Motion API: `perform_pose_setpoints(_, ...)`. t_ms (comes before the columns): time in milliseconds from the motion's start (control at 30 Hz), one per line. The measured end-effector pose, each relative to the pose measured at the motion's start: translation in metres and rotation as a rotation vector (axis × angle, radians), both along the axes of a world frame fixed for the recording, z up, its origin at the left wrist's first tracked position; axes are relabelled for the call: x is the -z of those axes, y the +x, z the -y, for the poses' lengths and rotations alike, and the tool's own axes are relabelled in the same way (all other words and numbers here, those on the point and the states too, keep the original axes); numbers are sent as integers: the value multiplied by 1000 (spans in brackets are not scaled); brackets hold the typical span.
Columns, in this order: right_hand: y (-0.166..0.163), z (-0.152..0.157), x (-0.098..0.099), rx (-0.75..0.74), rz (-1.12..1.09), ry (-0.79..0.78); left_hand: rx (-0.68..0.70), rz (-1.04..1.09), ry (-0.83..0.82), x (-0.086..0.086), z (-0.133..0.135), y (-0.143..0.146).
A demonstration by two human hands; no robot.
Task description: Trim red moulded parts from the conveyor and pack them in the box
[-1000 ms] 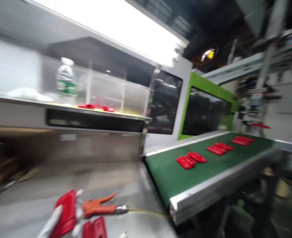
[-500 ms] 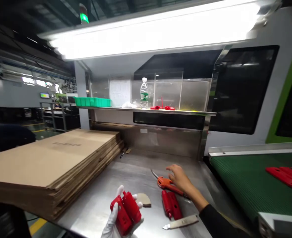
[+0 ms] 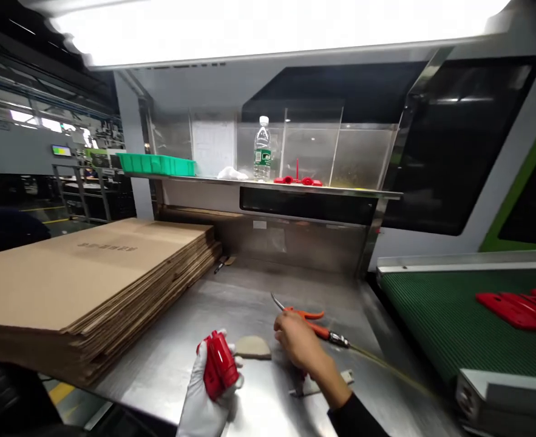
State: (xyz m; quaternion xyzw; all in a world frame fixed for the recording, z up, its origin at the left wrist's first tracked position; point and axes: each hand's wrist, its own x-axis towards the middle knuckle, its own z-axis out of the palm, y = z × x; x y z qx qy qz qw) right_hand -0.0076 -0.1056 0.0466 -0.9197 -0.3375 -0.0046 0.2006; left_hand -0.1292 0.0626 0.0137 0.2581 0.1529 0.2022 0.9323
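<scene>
I see a glossy red part [image 3: 220, 364], tilted upright, gripped above the steel bench's near edge; orange air gun [image 3: 311, 321] lying flat beyond.

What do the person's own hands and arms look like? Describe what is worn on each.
The left hand wears a white glove that covers the fingers and palm down past the wrist; no sleeve shows above it. The right hand is bare, with no glove, and a dark, close-fitting long sleeve ends at its wrist. No rings, watch or markings are visible.

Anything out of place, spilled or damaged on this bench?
Nothing stands out. The cardboard stack lies flat, the water bottle stands upright on the shelf, and the orange air gun lies on the steel table.
</scene>
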Motion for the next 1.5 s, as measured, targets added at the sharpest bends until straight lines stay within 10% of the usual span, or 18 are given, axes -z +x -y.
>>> perform_pose_setpoints(367,-49,86,55,25,-7,91,137,64,73,0,45,-39)
perform_pose_setpoints(800,-178,102,14,-171,-121,553,267,276,-224,5,114,-92)
perform_pose_setpoints(1100,-226,127,-6,-347,-43,351,598,-51,-94,4,133,-132)
perform_pose_setpoints(1267,-241,140,-12,-305,306,100,575,-91,153,20,129,-119)
perform_pose_setpoints(1500,-250,127,-30,-292,580,-4,526,-224,326,-3,125,-121)
